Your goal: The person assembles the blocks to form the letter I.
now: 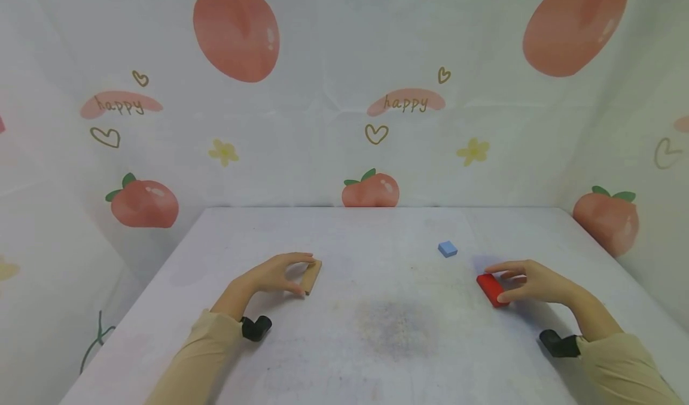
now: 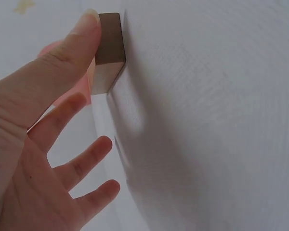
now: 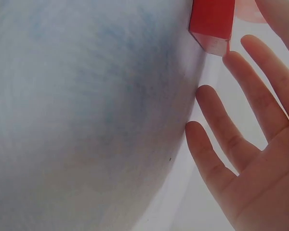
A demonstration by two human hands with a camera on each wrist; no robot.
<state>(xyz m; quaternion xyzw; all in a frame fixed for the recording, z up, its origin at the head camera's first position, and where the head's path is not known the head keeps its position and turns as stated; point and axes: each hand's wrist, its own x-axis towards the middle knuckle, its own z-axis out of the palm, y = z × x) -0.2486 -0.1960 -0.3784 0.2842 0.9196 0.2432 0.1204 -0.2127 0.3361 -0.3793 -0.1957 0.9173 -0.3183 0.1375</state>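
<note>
In the head view, my left hand (image 1: 277, 273) is over a flat wooden block (image 1: 310, 277) on the left of the white table. Its thumb lies against the block's near end, with a fingertip at the far end. The left wrist view shows the thumb across the wooden block (image 2: 111, 41) and the other visible fingers spread away from it. My right hand (image 1: 530, 284) is beside a red block (image 1: 492, 290) on the table. Its thumb overlaps the near end in the head view. In the right wrist view, loosely straight fingers (image 3: 255, 86) spread beside the red block (image 3: 213, 20).
A small blue block (image 1: 447, 249) lies toward the back right of the table (image 1: 387, 255), beyond the red one. Behind the table hangs a white curtain (image 1: 312, 124) printed with peaches. A dark, worn patch (image 1: 398, 327) marks the tabletop near the middle.
</note>
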